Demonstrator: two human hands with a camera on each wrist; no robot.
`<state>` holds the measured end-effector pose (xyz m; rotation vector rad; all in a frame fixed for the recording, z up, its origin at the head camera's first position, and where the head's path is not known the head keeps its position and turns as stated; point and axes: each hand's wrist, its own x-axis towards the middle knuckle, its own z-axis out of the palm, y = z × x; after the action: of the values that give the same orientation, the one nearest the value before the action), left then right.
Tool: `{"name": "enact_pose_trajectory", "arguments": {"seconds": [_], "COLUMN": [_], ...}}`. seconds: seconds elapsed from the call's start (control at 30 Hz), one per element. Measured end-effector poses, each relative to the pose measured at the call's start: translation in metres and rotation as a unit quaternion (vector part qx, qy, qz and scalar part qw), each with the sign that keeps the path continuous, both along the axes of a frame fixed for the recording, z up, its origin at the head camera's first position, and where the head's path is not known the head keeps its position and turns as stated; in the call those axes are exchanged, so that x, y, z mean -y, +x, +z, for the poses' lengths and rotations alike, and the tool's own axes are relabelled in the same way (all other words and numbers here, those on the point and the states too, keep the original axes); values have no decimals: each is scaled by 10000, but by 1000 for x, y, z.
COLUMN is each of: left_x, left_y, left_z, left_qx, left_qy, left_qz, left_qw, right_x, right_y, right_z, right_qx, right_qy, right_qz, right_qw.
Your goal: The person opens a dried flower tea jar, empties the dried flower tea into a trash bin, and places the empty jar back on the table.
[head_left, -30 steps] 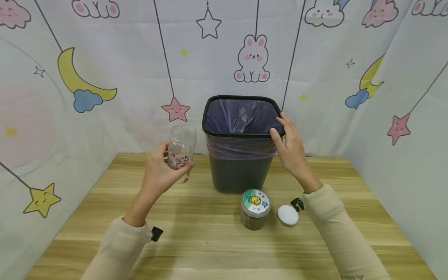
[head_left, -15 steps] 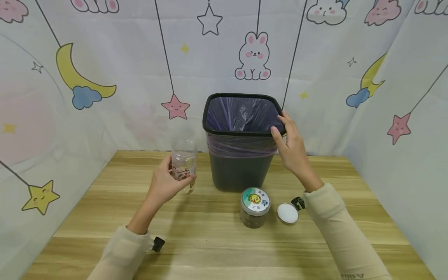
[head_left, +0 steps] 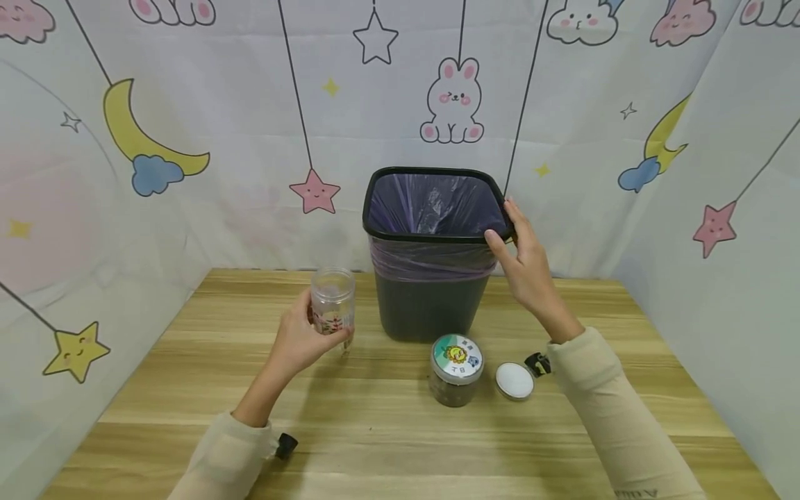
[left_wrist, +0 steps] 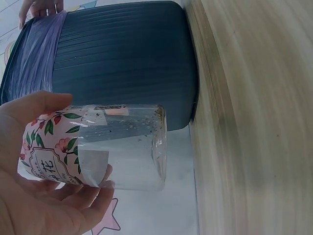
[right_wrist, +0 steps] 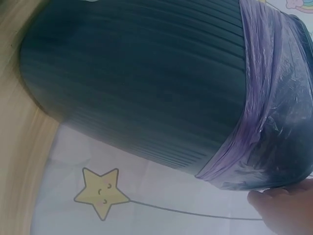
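Note:
My left hand (head_left: 301, 339) grips a clear lidless jar (head_left: 333, 286) with a floral label (left_wrist: 54, 142). The jar stands upright just above the table, left of the black trash can (head_left: 428, 309). In the left wrist view, dark specks cling to its inner wall near the bottom. My right hand (head_left: 528, 278) holds the trash can by the right front corner of its rim, thumb at the front and fingers along the side. A purple bag (head_left: 431, 260) lines the can and folds over its outside.
A squat lidded jar (head_left: 455, 378) with a sunflower picture on top stands before the can. Right of it lies a round white lid (head_left: 514, 381). A patterned cloth (head_left: 250, 104) hangs behind the wooden table (head_left: 387, 451).
The left hand has lowered the clear jar toward the table and moved it slightly right. The right hand stays at the can's rim, its fingertips shifted slightly outward.

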<state>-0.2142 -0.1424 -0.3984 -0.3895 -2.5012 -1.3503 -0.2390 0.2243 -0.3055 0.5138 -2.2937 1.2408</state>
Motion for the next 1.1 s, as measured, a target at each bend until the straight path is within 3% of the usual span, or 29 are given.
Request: {"name": "enact_pose_trajectory", "arguments": {"seconds": [0.2, 0.47, 0.8, 1.1], "left_x": [-1, 0, -3, -5], "left_y": [0, -1, 3, 7], "left_z": [-5, -13, -19, -22], "left_qx": [125, 164, 286, 243], "left_qy": [28, 127, 104, 171], "left_qz": [-172, -392, -388, -519], "left_qw": [9998, 9990, 9988, 9982], "right_x": [-3, 7, -19, -26], "right_y": [10, 42, 26, 32], "right_z": [1, 19, -17, -28], "right_qx": [154, 265, 307, 533], "right_qy": [-147, -185, -166, -203], "right_qz": [51, 44, -71, 21], "right_qw": [9998, 9995, 9994, 9984]}}
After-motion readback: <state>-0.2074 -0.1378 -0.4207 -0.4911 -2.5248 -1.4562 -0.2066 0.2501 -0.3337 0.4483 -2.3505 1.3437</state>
